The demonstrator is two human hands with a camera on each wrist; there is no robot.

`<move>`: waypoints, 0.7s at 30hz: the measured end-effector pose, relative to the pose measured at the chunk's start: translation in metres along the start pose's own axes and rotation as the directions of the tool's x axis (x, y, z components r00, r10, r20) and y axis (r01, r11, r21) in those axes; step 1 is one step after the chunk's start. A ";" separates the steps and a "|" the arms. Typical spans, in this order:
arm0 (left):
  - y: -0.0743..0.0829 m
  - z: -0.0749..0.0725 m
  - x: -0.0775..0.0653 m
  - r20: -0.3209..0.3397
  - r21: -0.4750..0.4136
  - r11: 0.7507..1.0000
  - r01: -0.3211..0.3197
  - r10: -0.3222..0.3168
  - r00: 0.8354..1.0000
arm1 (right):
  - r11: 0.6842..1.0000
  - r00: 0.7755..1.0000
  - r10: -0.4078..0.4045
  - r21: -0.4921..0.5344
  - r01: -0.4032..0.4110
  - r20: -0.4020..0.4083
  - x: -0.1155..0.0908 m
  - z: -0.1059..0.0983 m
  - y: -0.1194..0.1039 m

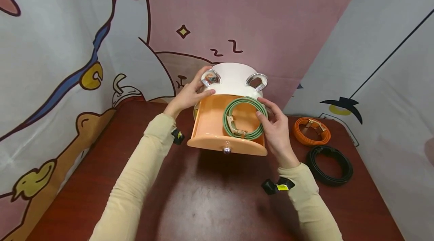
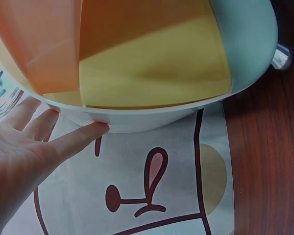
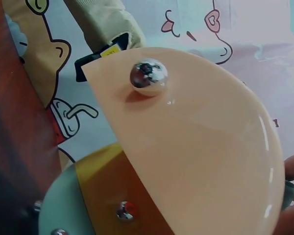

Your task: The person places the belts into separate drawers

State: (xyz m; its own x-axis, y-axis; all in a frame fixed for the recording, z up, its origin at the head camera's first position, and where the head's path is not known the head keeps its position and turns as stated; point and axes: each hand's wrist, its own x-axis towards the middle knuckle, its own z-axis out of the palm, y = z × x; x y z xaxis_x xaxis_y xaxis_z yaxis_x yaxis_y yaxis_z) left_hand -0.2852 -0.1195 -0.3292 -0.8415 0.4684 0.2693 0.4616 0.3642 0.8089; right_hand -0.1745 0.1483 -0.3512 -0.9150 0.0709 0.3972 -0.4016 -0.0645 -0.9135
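Note:
A small rounded cabinet (image 1: 234,79) with a white top and two silver ear-shaped loops stands near the back wall. Its top drawer (image 1: 210,115), peach-orange with a silver knob (image 1: 226,150), is pulled out. My left hand (image 1: 188,96) rests on the cabinet's left side, thumb on the front rim; the left wrist view shows the fingers extended against the white edge. Between thumb and fingers my right hand (image 1: 278,128) pinches a coiled green belt (image 1: 243,100) with a gold buckle, at the drawer's right side. Only a sliver of belt (image 3: 288,193) shows past the drawer front in the right wrist view.
A coiled orange belt (image 1: 297,130) and a coiled black belt (image 1: 346,175) lie on the dark red table (image 1: 203,211) to the right. Lower in the cabinet are a yellow section (image 2: 157,73) and a mint-green one (image 2: 250,39). Cartoon-printed cloth hangs close behind.

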 end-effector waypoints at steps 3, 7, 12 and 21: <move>0.014 -0.002 -0.005 0.007 0.007 1.000 0.002 -0.002 1.000 | 1.000 1.000 0.019 -0.006 -0.019 0.021 0.000 0.003 0.000; 0.032 -0.005 -0.011 0.012 0.019 1.000 0.006 -0.006 1.000 | 0.999 0.997 0.034 -0.021 -0.033 0.062 0.002 0.005 0.001; 0.037 -0.004 -0.013 0.006 0.023 1.000 0.006 -0.007 1.000 | 0.994 0.992 0.070 -0.086 -0.061 0.106 0.006 0.009 0.003; 0.028 -0.003 -0.011 -0.001 0.023 1.000 0.004 -0.004 1.000 | 0.972 0.981 0.135 -0.212 -0.103 0.143 0.008 0.015 0.003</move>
State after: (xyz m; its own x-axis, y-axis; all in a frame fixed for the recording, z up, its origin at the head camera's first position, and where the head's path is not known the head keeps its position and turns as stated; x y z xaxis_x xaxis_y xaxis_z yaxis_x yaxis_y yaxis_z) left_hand -0.2636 -0.1167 -0.3081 -0.8438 0.4660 0.2663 0.4643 0.3846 0.7978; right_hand -0.1838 0.1334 -0.3493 -0.9570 -0.0811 0.2785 -0.2876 0.1411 -0.9473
